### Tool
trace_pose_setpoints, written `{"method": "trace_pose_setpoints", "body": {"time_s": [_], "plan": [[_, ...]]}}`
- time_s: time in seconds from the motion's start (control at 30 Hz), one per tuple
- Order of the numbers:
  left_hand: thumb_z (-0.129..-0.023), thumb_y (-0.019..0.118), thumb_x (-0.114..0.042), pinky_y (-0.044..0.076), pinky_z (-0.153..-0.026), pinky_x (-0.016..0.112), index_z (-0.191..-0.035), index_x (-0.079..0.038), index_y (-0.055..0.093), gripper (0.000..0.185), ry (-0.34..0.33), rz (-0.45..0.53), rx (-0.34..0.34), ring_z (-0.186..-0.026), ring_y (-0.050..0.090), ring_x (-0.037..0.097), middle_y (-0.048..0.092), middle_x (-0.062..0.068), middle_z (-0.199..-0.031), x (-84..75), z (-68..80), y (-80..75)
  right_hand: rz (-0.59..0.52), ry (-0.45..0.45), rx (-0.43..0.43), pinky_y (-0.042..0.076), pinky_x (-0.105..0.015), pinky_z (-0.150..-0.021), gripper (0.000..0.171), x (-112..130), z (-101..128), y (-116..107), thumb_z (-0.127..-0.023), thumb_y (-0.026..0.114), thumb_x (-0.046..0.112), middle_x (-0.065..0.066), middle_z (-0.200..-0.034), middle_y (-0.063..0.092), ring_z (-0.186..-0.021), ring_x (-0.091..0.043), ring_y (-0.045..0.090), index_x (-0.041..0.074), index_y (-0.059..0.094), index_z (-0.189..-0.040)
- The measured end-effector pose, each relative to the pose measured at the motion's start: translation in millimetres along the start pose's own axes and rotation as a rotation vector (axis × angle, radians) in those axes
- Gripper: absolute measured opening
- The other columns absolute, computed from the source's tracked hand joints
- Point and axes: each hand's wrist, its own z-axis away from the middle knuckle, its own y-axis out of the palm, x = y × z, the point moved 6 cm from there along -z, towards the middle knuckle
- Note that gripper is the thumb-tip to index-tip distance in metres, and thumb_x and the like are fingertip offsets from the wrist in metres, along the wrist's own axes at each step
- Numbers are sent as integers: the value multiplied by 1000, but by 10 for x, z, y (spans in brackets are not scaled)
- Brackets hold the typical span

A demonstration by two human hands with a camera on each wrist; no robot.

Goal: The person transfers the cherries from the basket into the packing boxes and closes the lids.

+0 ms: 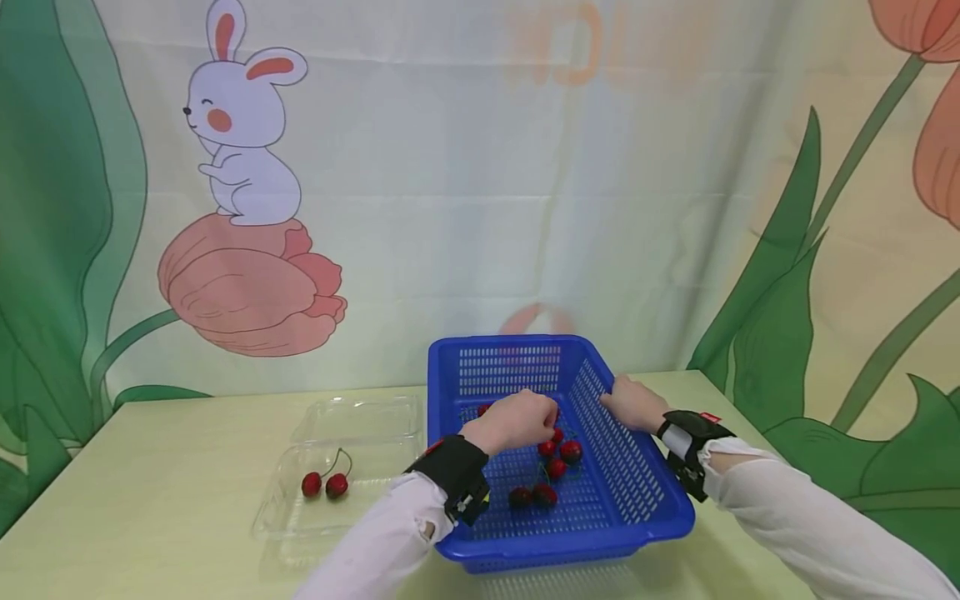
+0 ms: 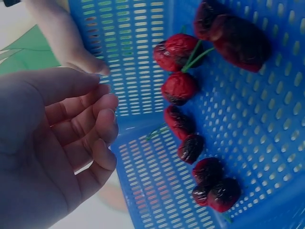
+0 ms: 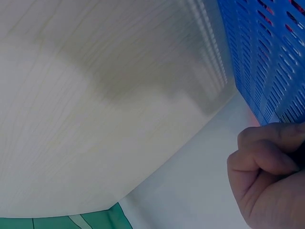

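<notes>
A blue basket (image 1: 637,492) sits on a pale green table (image 1: 150,492), and everything else lies around it. Inside the basket, on its slotted floor, lies a loose cluster of dark red cherries (image 1: 551,467) with green stems; the left wrist view shows the cherries (image 2: 190,124) strung in a line along the floor, some touching each other.

The left hand (image 1: 517,419) hovers inside the basket, above the far end of the cherry cluster. In the left wrist view the left hand (image 2: 52,148) has its fingers (image 2: 93,121) loosely curled toward the palm with nothing between them, and it touches no cherry.

The right hand (image 1: 633,402) grips the basket's right rim near the far corner. In the right wrist view the right hand (image 3: 269,167) has its fingers curled tight against the outer wall of the basket (image 3: 267,52), beside the table edge.

Left of the basket, just beside it, lies an open clear clamshell box (image 1: 341,492). Two cherries (image 1: 324,484) joined by their stems rest in the box's near half. Behind the basket hangs a backdrop (image 1: 480,167) painted with a rabbit (image 1: 240,125) on a flower.
</notes>
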Motion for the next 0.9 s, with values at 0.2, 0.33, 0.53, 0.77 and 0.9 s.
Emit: {"method": "trace_pose_setpoints", "body": {"time_s": [0.2, 0.33, 0.53, 0.77, 0.9], "plan": [[-69, 46, -17, 22, -34, 20, -55, -14, 39, 16, -39, -43, 18, -36, 23, 9, 26, -3, -45, 26, -21, 88, -5, 10, 7, 31, -26, -42, 23, -5, -22, 13, -75, 34, 21, -6, -59, 39, -49, -15, 41, -1, 40, -78], [-69, 44, -14, 14, -34, 23, -50, -14, 31, 23, -78, -88, 98, -37, 14, 10, 18, -2, -44, 39, -8, 178, 11, 1, 3, 30, -27, -43, 25, -15, -29, 13, -75, 34, 21, -7, -61, 39, -50, -16, 40, -3, 40, -81], [-69, 44, -13, 20, -34, 24, -52, -15, 37, 19, -111, -117, 182, -38, 23, 10, 25, -3, -46, 74, 4, 291, -2, -3, 15, 31, -26, -41, 24, -20, -47, 26, -75, 33, 21, -6, -59, 38, -48, -15, 41, -1, 39, -77], [-68, 47, -16, 27, -36, 23, -64, -15, 48, 4, -132, -177, 255, -42, 34, 10, 36, -3, -51, 44, 38, 336, 0, -16, 7, 31, -26, -42, 23, -20, -54, 28, -75, 33, 21, -6, -59, 39, -49, -15, 41, -1, 39, -78], [-68, 47, -15, 28, -36, 23, -64, -14, 52, 7, -156, -150, 279, -40, 35, 11, 37, -2, -49, 36, 61, 365, 17, -14, -2, 31, -27, -44, 27, -29, -58, 41, -75, 34, 22, -7, -63, 40, -52, -16, 41, -3, 39, -82]]}}
